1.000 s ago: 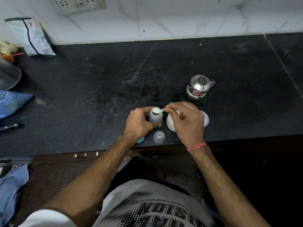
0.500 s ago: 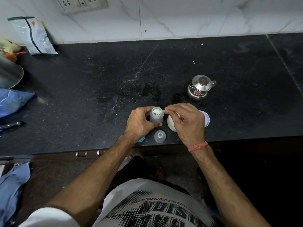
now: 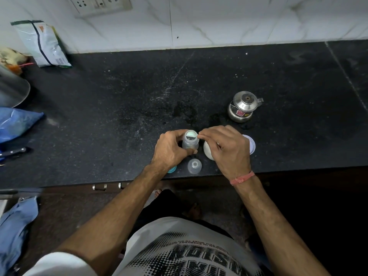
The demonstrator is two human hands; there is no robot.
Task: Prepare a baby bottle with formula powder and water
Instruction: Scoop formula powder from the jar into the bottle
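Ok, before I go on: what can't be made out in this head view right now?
- White powder jar: its contents, hidden under the right hand.
- Scoop: too small; the right fingers cover its handle.
- Bottle: fill level unclear; the left hand wraps it.
- Teal ring: mostly under the left wrist.
- Knife: cut off by the left edge.

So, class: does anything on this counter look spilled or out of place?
Yes. Pale powdery specks and streaks are scattered over the black counter behind the baby bottle, and a darker wet-looking patch lies beside the steel pot. Nothing looks tipped or broken.
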